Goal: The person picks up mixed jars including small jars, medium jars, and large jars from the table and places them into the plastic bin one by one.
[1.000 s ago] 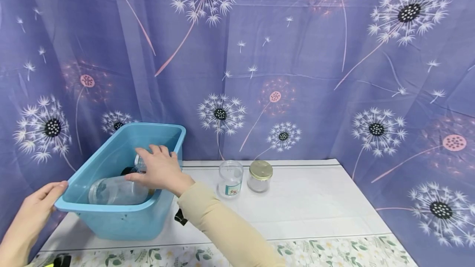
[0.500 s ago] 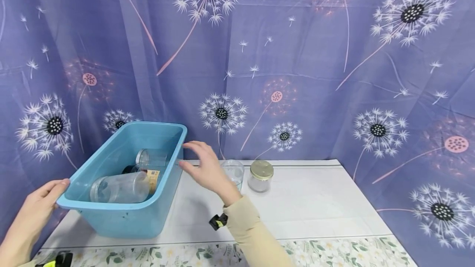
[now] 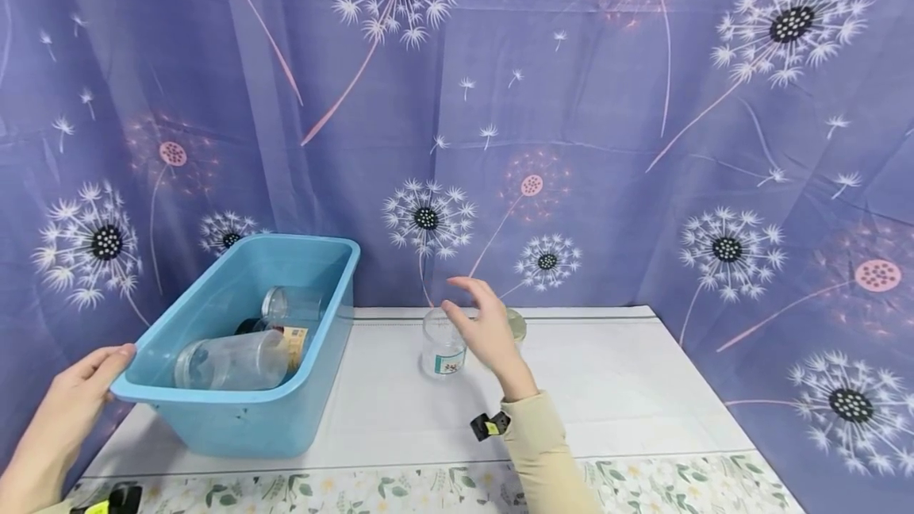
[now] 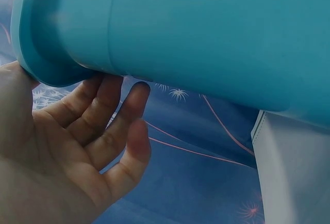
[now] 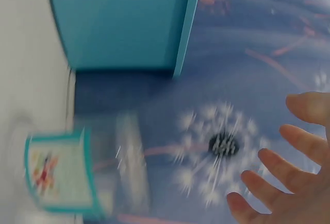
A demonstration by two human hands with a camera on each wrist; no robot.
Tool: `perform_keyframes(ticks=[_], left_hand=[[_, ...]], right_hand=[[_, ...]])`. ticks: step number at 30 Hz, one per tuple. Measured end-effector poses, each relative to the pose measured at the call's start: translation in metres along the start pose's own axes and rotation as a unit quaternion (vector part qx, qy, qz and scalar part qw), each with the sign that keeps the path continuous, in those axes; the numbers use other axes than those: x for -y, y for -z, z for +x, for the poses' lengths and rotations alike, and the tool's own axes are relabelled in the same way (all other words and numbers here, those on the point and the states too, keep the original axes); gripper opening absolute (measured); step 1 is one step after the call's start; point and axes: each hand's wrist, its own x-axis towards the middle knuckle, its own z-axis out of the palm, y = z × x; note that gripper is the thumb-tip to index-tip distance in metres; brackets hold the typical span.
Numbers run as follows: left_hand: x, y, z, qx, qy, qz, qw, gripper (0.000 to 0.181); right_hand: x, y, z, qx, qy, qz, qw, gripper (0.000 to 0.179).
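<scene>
- Judging from the pose, the step in hand is either a reach to or a release of a jar; the pictures cannot settle which.
- Right hand (image 3: pixel 493 335): fingers spread, thumb well apart, nothing held. It hangs beside the clear labelled jar (image 3: pixel 441 349), which stands upright at its 8 o'clock; the gold-lidded jar (image 3: pixel 517 325) is partly hidden at 2.
- Left hand (image 3: pixel 74 387): grips the rim of the blue tub (image 3: pixel 207 396) at the tub's 8 o'clock corner, fingers curled beneath.
- Inside the tub, a large clear jar (image 3: pixel 236 361) lies on its side.
- Grasping the labelled jar would call for curling fingers round it while the left hand braces the tub.
</scene>
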Motion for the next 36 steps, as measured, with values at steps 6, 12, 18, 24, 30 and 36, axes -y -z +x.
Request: perform_keyframes(ticks=[6,12,18,24,30,36], left_hand=[[-0.001,0.0,0.001,0.004,0.0,0.007,1.0,0.025],[-0.001,0.001,0.003,0.007,-0.005,0.001,1.0,0.017],[-0.001,0.001,0.001,0.007,0.006,0.009,0.9999,0.023],[-0.003,-0.001,0.0,0.007,0.004,-0.001,1.0,0.018],[-0.003,-0.003,0.0,0.01,0.015,0.014,0.9997,0.039],[-0.001,-0.002,-0.001,0.002,0.012,0.015,0.9998,0.032]], right_hand=[[-0.04,0.022,-0.007,-0.028,-0.047,-0.001,0.9985,0.037],[-0.076,0.037,-0.017,-0.066,-0.093,0.023,0.9932,0.036],[-0.093,0.048,-0.027,-0.062,-0.11,0.028,0.9916,0.041],[-0.091,0.061,-0.03,-0.057,-0.141,0.118,0.9813,0.038],[-0.095,0.066,-0.037,-0.03,-0.186,0.168,0.9677,0.045],[-0.122,0.06,-0.042,-0.016,-0.208,0.187,0.96,0.053]])
